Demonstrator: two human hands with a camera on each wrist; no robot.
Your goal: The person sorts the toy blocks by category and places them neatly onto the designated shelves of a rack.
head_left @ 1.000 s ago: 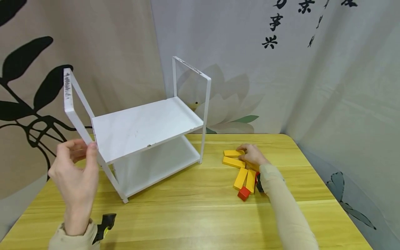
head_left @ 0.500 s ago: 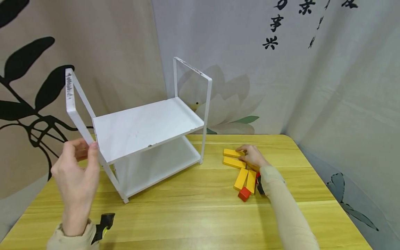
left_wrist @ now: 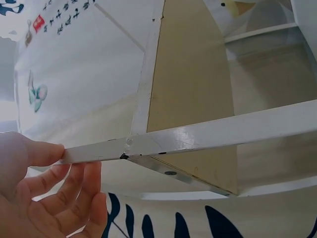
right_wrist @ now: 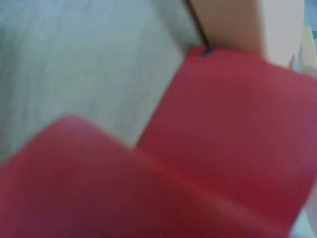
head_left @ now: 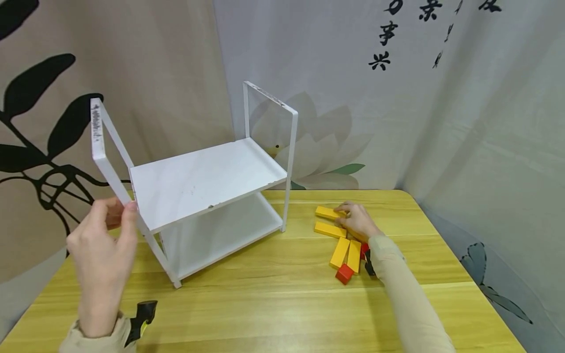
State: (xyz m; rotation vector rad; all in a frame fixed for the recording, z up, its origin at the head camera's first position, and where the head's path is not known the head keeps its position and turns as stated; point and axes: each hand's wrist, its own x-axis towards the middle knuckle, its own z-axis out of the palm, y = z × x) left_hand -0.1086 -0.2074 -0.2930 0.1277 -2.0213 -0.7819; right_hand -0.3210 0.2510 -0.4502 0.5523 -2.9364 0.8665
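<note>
A white two-tier shelf rack (head_left: 207, 181) stands on the table at left. My left hand (head_left: 106, 245) pinches its near left upright between thumb and fingers; the left wrist view shows the thumb on top of the white bar (left_wrist: 198, 134) and the fingers below. At right, my right hand (head_left: 358, 220) holds the right end of the farthest yellow block (head_left: 325, 212) between thumb and fingers. Just nearer lies another yellow block (head_left: 330, 229). Red blocks (right_wrist: 237, 119) fill the right wrist view, blurred, with the right fingers mostly outside it.
Two yellow blocks lie side by side nearer the front, the left one (head_left: 339, 252) touching or almost touching a red cube (head_left: 344, 274). A second red block (head_left: 364, 250) is partly hidden by the right wrist. Printed curtains hang behind the wooden table (head_left: 265, 314).
The farthest yellow block has tilted and shifted slightly away from its neighbour with my right hand, widening the gap. My left hand keeps its pinch on the rack, which stays in place.
</note>
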